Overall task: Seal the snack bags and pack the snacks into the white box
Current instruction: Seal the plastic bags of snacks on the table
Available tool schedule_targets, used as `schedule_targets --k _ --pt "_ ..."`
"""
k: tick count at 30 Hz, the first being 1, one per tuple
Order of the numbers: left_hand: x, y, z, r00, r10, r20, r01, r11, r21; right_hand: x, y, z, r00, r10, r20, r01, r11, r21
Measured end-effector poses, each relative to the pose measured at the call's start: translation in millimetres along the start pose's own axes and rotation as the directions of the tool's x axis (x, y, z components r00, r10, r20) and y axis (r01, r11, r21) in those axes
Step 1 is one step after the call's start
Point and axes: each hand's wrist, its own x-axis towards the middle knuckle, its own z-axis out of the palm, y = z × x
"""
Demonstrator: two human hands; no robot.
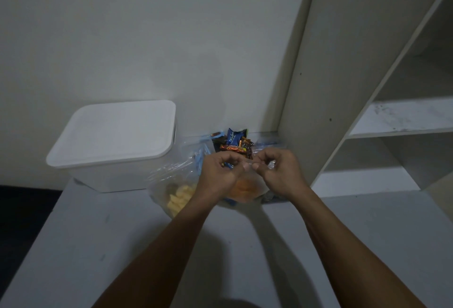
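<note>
Early stage | both hands, left (221, 171) and right (277, 169), pinched bag (242, 188) top, frame centre | box (112, 145) lidded, left | candy (232, 143) unpacked

Almost nothing here can be read with confidence. The blue wrapper (232, 137) standing at the back of the pile of small snack packets carries slanted white lettering, too blurred to make out. The orange-brown wrapper (231, 147) lying just in front of it bears a printed band that is equally illegible.
</note>
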Motion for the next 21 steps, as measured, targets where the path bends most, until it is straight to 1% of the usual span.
schedule_targets --k 2,4,6,7,9,11,12,15,18,21 --pt "0.1 -1.9 -0.3 1.000 -0.002 -0.003 0.002 1.000 0.025 -0.7 1.3 -0.6 0.999 0.000 0.036 -0.001 1.000 0.026" --pt "0.8 -3.8 -1.0 0.998 -0.014 -0.063 0.016 0.999 0.028 -1.3 2.8 -2.7 0.997 0.012 0.075 -0.015 0.999 0.040" --pt "2.4 -5.2 -3.3 0.994 -0.037 -0.105 0.038 0.999 0.008 -1.5 5.0 -6.3 0.997 0.028 0.077 -0.033 0.997 0.063" --pt "3.0 -5.7 -4.4 0.994 -0.042 -0.099 0.042 0.999 -0.004 -1.5 5.9 -8.0 0.997 0.041 0.061 -0.045 0.997 0.070" --pt "1.8 -5.1 -4.4 0.999 -0.031 -0.036 0.030 0.999 -0.027 -1.2 7.5 -10.4 0.998 0.061 0.031 -0.063 0.996 0.060" --pt "-0.1 -3.1 -1.7 0.999 -0.006 0.032 0.007 0.999 -0.034 -0.5 5.5 -9.8 0.997 0.067 0.034 -0.068 0.996 0.049" --pt "-0.7 -2.7 0.5 0.999 -0.005 0.045 0.006 1.000 -0.021 -0.6 4.2 -8.5 0.997 0.061 0.042 -0.063 0.997 0.054" --pt "1.2 -4.3 2.9 0.999 -0.032 -0.018 0.032 0.999 0.012 -2.8 1.2 -8.7 0.997 0.037 0.071 -0.045 0.992 0.114" --pt "3.9 -5.4 -1.6 0.995 -0.059 -0.078 0.060 0.998 0.012 -3.5 3.3 -13.5 0.995 0.064 0.074 -0.072 0.991 0.109" --pt "5.0 -6.2 -5.1 0.996 -0.071 -0.053 0.071 0.997 0.011 -2.7 5.8 -14.5 0.995 0.091 0.032 -0.094 0.990 0.106"
